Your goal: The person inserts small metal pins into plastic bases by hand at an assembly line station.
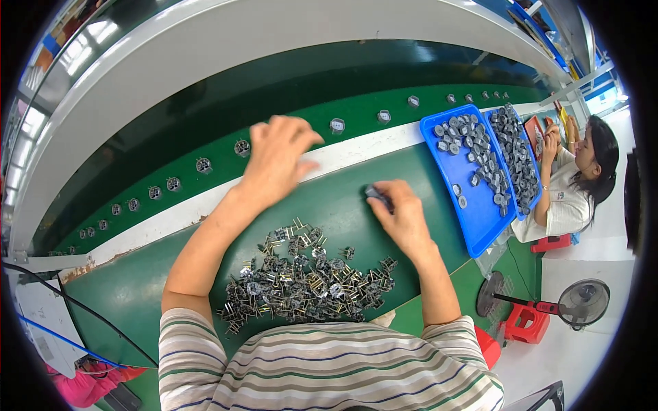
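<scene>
My left hand [279,159] is raised over the near edge of the green conveyor belt [295,123], its fingers spread and nothing visible in them. Just beside its fingertips, a round dark part with metal contacts [242,147] lies on the belt. Above the green worktable [343,198], my right hand [404,216] pinches a small grey plastic housing [374,192] between thumb and fingers. Between my forearms, close to my body, spreads a heap of small black plug inserts with metal pins [308,281].
Several similar parts, such as a grey-white one [336,126], sit spaced along the belt. A blue tray [473,222] of grey housings stands at the right, with a second blue tray [531,205] behind it. A co-worker [572,171] sits beyond. A white rail [356,155] borders the belt.
</scene>
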Tool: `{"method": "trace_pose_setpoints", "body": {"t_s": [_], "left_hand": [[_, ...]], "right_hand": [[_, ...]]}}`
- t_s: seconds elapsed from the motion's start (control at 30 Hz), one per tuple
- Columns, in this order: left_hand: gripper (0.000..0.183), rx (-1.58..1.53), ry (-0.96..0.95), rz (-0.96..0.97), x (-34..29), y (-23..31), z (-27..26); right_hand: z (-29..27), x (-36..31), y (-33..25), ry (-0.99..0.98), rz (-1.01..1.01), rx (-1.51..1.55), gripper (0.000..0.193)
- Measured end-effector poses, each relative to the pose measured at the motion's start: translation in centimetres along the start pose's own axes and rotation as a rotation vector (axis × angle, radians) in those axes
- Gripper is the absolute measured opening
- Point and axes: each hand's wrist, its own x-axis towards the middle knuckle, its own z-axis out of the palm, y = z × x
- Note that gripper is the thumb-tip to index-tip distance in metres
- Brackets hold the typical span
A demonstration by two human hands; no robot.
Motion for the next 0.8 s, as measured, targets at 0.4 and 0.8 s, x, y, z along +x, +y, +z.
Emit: {"method": "trace_pose_setpoints", "body": {"t_s": [0.4,0.8], "left_hand": [[0.034,-0.434,-0.343,0.147,-1.9,1.7,2.7],[0.037,-0.392,-0.314,0.053,-1.8,2.4,3.5]], "right_hand": [[0.5,-1.0,-1.1,-0.073,-0.279,-0.095,0.025],[0.3,-1.6,0.8,0.102,-0.424,-0.158,0.021]]}}
